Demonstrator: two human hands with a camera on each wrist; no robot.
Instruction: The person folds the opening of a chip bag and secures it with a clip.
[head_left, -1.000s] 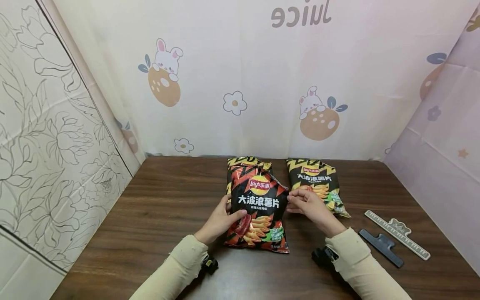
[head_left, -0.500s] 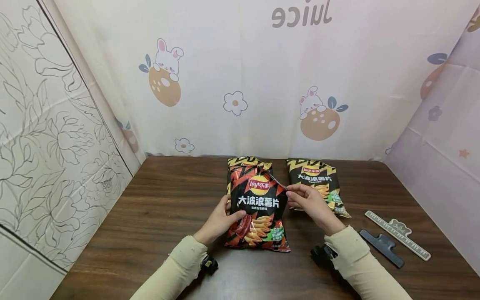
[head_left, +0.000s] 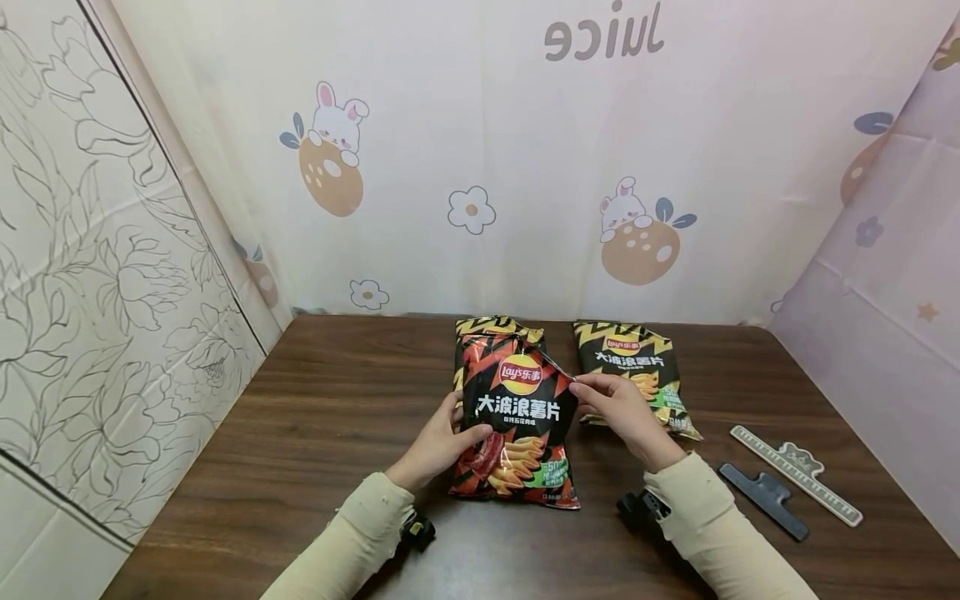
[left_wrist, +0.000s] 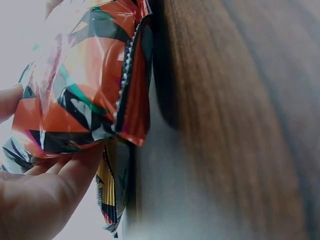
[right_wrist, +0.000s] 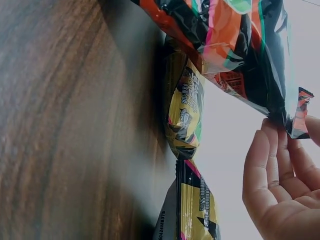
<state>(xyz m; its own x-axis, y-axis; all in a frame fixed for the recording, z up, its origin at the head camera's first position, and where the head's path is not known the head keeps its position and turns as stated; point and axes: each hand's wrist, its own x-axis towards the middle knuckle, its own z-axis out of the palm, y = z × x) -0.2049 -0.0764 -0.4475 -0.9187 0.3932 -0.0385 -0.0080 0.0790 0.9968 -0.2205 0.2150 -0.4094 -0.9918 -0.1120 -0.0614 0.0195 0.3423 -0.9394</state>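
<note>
Red and black, a shiny Lay's potato chip bag [head_left: 519, 417] faces you in the middle of the wooden bench [head_left: 322, 433], its lettering the right way up, held between your two hands. Your left hand [head_left: 435, 442] grips its left side, thumb across the front and the other fingers behind. Your right hand [head_left: 626, 417] pinches the upper right corner, at the low end of the slanting top edge, with the fingers close together. Compared with a second ago, your right hand has moved a little higher along the bag's side, up to that corner; your left hand has kept its hold, and the bag is in almost the same spot. Whether its bottom edge touches the bench, you cannot tell.

Partly hidden behind it is a yellow-and-black chip bag [head_left: 471, 327]. A matching bag [head_left: 626, 358] lies to the right, just beyond your right hand. Farther right, a pale long clip [head_left: 797, 475] and a dark long clip [head_left: 765, 502] lie side by side, angled; both bags and both clips stay where they were.
</note>
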